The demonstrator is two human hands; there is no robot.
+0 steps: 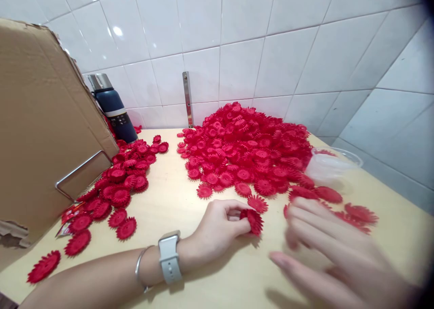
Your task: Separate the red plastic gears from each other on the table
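Two hands work at the lower middle of the frame: the left hand point(220, 225) has its grip pinched on a red flower piece point(254, 221) just above the desk point(169, 205); the right hand point(325, 245), blurred, fingers spread apart, hovers beside it, below the big red pile point(247, 146).

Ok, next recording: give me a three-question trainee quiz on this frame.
1. True or false: the left hand pinches a red flower piece.
2. Which stands by the wall behind the smaller pile? A) blue bottle B) kettle C) vase
3. Fill in: the right hand is blurred, fingers spread, holding ____.

Key: 1 true; 2 A; 3 nothing visible.
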